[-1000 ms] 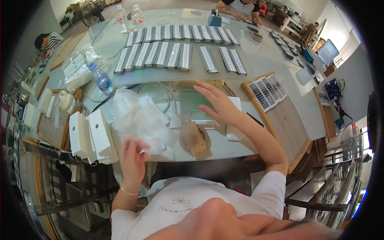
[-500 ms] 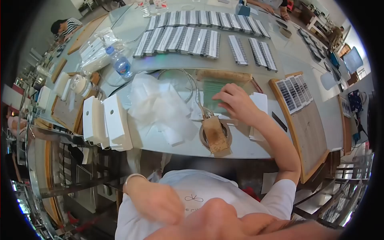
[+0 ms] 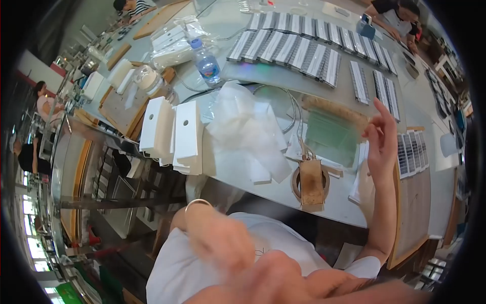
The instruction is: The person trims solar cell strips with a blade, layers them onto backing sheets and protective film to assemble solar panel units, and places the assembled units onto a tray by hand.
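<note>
My right hand (image 3: 383,142) is raised above the table's right side, index finger stretched out, the other fingers partly bent. Nothing shows in it. Beside it lies a green sheet (image 3: 331,136) in front of a brown roll-like bar (image 3: 338,112). A stained brown block (image 3: 311,183) with cables rests over a round ring on the near edge. My left hand (image 3: 220,240), a bangle on its wrist, is held close to my chest and smeared by motion, so its fingers cannot be made out. White papers (image 3: 360,177) lie near my right forearm.
Crumpled translucent film (image 3: 238,121) covers the table's middle. Stacks of white holed cards (image 3: 187,134), a water bottle (image 3: 206,63) and a jar (image 3: 148,78) stand left. Rows of striped packs (image 3: 283,48) lie behind. A wood-framed board (image 3: 412,213) is at right; people sit beyond.
My right hand has left the green sheet, moving right and up, its index finger now extended. The left hand stays near my chest. The view has turned, shifting the table rightward.
</note>
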Motion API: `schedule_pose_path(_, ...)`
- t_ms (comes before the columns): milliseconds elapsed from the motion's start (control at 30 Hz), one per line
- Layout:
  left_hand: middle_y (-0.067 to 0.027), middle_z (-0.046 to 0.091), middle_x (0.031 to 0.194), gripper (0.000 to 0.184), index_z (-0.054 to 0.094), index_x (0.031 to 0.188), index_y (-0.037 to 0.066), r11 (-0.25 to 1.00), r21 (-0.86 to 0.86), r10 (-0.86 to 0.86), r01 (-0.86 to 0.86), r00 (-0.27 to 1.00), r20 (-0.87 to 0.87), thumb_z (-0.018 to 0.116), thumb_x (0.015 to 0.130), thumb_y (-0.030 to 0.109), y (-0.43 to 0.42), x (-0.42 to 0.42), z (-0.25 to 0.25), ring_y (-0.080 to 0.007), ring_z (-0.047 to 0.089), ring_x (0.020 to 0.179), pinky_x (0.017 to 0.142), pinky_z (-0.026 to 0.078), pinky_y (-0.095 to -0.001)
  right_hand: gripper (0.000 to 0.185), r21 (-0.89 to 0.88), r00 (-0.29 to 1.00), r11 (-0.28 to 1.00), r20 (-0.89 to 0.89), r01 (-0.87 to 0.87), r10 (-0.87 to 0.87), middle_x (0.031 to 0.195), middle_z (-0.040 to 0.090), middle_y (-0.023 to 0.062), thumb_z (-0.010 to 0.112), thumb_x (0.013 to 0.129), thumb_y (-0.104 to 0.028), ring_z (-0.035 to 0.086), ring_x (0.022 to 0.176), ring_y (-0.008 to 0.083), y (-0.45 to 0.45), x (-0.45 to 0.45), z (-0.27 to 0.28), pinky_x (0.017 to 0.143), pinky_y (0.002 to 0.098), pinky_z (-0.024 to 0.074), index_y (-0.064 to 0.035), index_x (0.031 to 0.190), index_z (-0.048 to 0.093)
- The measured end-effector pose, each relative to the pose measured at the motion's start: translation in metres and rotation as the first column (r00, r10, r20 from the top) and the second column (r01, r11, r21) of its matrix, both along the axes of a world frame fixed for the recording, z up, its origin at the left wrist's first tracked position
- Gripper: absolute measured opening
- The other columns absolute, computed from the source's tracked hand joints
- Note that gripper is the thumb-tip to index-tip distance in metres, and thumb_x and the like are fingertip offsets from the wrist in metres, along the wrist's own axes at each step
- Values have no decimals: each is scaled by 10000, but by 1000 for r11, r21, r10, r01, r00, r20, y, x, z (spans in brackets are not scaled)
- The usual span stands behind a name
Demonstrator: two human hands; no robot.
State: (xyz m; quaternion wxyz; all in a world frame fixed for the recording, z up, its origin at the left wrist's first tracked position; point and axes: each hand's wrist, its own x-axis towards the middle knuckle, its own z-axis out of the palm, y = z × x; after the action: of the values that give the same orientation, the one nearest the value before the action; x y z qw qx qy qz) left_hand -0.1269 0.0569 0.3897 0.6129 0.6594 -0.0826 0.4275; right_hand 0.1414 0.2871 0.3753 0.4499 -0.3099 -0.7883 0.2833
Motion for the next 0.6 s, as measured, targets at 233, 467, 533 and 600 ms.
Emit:
schedule_pose_path(233, -82, 693, 938, 140, 683, 1027, 29, 485, -34, 580, -874, 350, -735, 590, 1036, 134, -3, -23, -42, -153, 649, 860, 758, 535, -312, 475, -443, 972, 866, -135, -232, 191, 862, 591, 34, 578, 964, 91, 580, 724, 84, -38, 23, 8, 667, 233, 491, -56, 1409, 506)
schedule_pose_path(467, -78, 692, 1001, 148, 688, 1056, 43, 149, 126, 917, -981, 89, -389, 546, 1015, 40, 35, 2, -33, -167, 661, 901, 717, 546, -307, 434, -563, 920, 778, 74, -280, 384, 1010, 566, 50, 684, 921, 42, 581, 737, 95, -56, -4, -19, 669, 238, 492, -49, 1327, 562)
schedule_pose_path(533, -88, 696, 1036, 168, 698, 1076, 60, 52, 481, 992, -875, -11, -128, 563, 985, 18, 43, 23, -38, -200, 677, 937, 720, 561, -323, 386, -415, 891, 868, 232, -273, 391, 1124, 524, 79, 715, 911, 1, 592, 836, 120, -55, -7, -24, 737, 258, 507, -43, 1276, 597)
schedule_pose_path(600, -105, 691, 1122, 231, 713, 1126, 83, 126, 753, 992, -646, 75, -101, 675, 899, 71, 40, 60, -55, -284, 686, 1039, 802, 579, -371, 361, -431, 890, 869, 258, -243, 377, 1134, 516, 89, 728, 909, -21, 591, 884, 148, -54, -7, -28, 774, 278, 508, -44, 1250, 612)
